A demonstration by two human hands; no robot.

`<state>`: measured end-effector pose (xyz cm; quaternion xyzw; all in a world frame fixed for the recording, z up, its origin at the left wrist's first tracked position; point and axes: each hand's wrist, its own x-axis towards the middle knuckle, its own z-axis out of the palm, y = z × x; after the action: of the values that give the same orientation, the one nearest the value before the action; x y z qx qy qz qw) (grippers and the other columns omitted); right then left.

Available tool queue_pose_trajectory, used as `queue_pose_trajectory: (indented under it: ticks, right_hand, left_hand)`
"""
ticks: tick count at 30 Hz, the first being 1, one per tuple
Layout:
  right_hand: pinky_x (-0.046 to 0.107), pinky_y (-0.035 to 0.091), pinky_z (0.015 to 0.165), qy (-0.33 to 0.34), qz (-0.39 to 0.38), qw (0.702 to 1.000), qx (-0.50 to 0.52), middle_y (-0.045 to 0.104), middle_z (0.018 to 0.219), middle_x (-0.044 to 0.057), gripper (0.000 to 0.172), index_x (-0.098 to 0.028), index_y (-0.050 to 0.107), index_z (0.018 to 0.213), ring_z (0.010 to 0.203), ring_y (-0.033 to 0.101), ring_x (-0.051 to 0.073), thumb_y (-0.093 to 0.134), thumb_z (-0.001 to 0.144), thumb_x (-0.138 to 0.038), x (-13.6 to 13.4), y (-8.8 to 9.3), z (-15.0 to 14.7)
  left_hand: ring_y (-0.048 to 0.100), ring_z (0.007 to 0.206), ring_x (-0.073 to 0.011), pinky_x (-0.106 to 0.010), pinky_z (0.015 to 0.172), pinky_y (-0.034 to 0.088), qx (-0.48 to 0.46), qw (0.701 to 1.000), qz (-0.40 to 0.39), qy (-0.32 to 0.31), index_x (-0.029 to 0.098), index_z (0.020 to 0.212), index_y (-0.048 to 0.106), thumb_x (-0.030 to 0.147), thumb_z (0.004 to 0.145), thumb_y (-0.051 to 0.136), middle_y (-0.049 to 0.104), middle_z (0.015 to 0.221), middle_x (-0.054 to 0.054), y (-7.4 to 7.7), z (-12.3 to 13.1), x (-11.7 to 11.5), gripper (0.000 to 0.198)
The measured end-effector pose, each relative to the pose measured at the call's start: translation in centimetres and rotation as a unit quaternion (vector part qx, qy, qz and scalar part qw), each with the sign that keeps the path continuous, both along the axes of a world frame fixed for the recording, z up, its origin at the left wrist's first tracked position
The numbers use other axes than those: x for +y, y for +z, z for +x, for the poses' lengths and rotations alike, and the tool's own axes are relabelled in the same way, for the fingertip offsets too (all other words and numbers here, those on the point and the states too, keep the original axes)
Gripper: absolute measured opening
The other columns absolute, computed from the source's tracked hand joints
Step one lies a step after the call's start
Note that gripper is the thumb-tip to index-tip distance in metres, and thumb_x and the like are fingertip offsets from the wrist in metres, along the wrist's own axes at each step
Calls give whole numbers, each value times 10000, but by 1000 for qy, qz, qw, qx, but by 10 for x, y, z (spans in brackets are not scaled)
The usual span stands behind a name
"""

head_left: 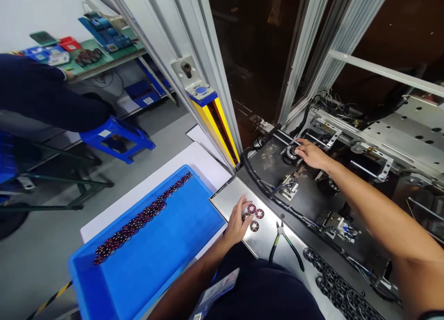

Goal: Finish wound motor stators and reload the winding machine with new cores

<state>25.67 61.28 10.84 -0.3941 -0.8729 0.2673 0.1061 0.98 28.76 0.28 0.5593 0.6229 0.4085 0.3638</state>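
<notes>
My left hand (236, 221) rests over the bare metal plate (222, 200), finger and thumb curled round a small toothed ring, like a motor stator (246, 216). Beside it lie red-and-dark rings (260, 213) of the same kind and one browner ring (254, 226). Stretched forward, my right hand (312, 154) has its thumb and fingertips at a round black part (291, 153) in a holder on the machine's dark table (267, 158). The fingers partly cover that part. Green-handled cutting pliers (280, 241) lie with open jaws on the metal plate.
A blue tray (194, 232) holding a long band of rings (138, 220) stands at left. Many black rings (340, 283) are piled at lower right. A yellow sensor bar (218, 130) stands on the machine frame. A seated person (45, 89) works at a green bench (100, 63).
</notes>
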Motion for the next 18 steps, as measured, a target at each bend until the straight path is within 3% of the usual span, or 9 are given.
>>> queue_pose_trajectory:
  ticks: [3, 9, 18]
  right_hand:
    - [504, 469, 1049, 14, 4, 1000, -26, 584, 1345, 102, 298, -181, 632, 1194, 1224, 567, 247, 601, 958, -360, 5, -13, 0]
    - [489, 495, 1020, 16, 11, 997, -78, 586, 1336, 102, 308, -181, 621, 1212, 1199, 581, 242, 594, 963, -359, 9, -18, 1]
    - [424, 553, 922, -31, 25, 988, -149, 628, 1240, 94, 306, -173, 620, 1199, 1068, 635, 207, 594, 964, -368, 10, -30, -18]
  left_hand:
    - [481, 1370, -285, -541, 1156, 316, 19, 1000, 8, -2, 200, 1538, 202, 271, 943, 523, 641, 1320, -135, -4, 3, -3, 680]
    - [472, 1377, -287, -535, 1151, 330, 43, 999, 22, 2, 194, 1546, 173, 275, 933, 532, 627, 1329, -138, -12, 1, -3, 715]
    - [487, 1359, -278, -515, 1153, 337, 59, 998, 17, 2, 203, 1540, 191, 270, 940, 538, 611, 1350, -139, -8, 2, -4, 697]
